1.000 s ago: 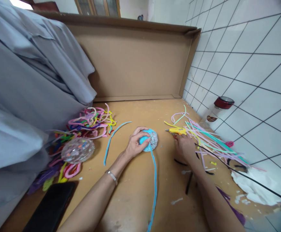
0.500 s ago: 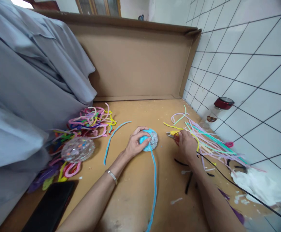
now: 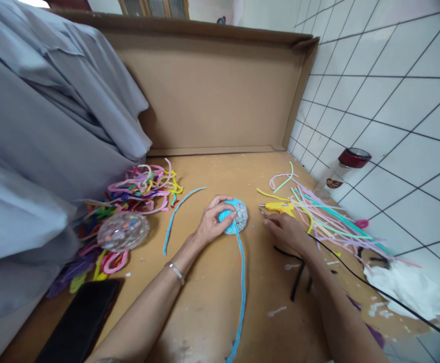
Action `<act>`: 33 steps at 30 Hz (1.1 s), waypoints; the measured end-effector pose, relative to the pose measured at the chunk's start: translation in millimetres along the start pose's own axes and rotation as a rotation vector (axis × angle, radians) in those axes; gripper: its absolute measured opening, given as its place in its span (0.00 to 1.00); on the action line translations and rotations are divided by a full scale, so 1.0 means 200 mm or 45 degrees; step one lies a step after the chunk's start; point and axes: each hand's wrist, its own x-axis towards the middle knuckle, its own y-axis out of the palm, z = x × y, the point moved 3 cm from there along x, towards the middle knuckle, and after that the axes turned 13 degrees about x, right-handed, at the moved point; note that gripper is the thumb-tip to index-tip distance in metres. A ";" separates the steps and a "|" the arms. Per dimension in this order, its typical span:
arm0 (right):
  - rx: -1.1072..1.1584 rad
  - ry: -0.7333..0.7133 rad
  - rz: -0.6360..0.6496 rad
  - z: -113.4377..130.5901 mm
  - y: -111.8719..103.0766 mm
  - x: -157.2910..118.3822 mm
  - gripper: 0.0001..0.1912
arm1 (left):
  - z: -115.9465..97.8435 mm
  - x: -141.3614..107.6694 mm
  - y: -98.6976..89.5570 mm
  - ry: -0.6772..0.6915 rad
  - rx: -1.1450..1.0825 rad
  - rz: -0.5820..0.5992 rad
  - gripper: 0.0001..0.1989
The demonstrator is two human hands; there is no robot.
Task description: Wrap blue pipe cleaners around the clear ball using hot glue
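My left hand (image 3: 213,221) is closed over a clear, rounded plastic piece (image 3: 241,217) partly wrapped in light blue pipe cleaner (image 3: 225,217). A loose blue end of the pipe cleaner trails toward me across the table. On the right, my right hand (image 3: 284,231) is curled with its fingertips together, just in front of a yellow glue gun (image 3: 276,206) lying on its side. A small metal piece (image 3: 263,213) shows at those fingertips; what they grip is mostly hidden. Another blue pipe cleaner (image 3: 174,217) lies left of my left hand.
Mixed pipe cleaners (image 3: 144,186) and a clear dome with coloured specks (image 3: 123,231) lie left, by a black phone (image 3: 79,320). Right are pastel pipe cleaners (image 3: 333,222), a black cord (image 3: 379,287), white tissue (image 3: 409,287) and a red-lidded jar (image 3: 337,174). Cardboard (image 3: 212,91) stands behind.
My right hand has moved slightly down and toward me, uncovering more of the yellow glue gun. The left hand keeps its hold on the wrapped plastic piece.
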 end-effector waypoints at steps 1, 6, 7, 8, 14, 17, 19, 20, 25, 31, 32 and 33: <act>0.012 -0.006 0.043 0.01 0.01 0.00 0.17 | 0.00 0.00 0.00 -0.002 0.001 0.001 0.07; -0.268 0.185 -0.038 0.01 0.03 -0.01 0.09 | 0.00 0.00 0.00 -0.013 0.001 0.006 0.06; -0.335 0.213 -0.078 0.01 0.03 -0.02 0.10 | 0.00 0.00 0.00 -0.017 0.000 0.006 0.06; -0.368 0.211 -0.105 0.01 0.03 -0.03 0.11 | 0.00 0.00 0.00 -0.022 -0.002 0.004 0.06; -0.058 -0.008 -0.250 -0.03 -0.03 -0.02 0.16 | 0.01 0.00 0.01 -0.020 -0.012 0.004 0.05; 0.158 -0.243 -0.336 -0.02 -0.03 0.00 0.21 | 0.01 0.00 0.01 -0.017 -0.011 0.002 0.06; 0.242 -0.421 -0.379 0.02 -0.03 0.00 0.21 | 0.01 0.00 0.01 -0.017 -0.021 -0.007 0.06; 0.258 -0.489 -0.397 0.04 -0.02 0.00 0.21 | 0.01 -0.01 0.02 -0.019 -0.027 -0.009 0.06; 0.280 -0.628 -0.390 0.13 -0.02 -0.04 0.17 | 0.02 -0.01 0.03 -0.028 -0.077 -0.024 0.07; 0.245 -0.609 -0.327 0.13 -0.01 -0.04 0.17 | 0.03 -0.02 0.03 -0.103 -0.133 -0.036 0.11; 0.233 -0.612 -0.326 0.12 0.00 -0.04 0.17 | 0.03 -0.02 0.03 -0.115 -0.131 -0.032 0.11; 0.220 -0.620 -0.324 0.12 0.00 -0.04 0.17 | 0.03 -0.02 0.03 -0.123 -0.133 -0.028 0.11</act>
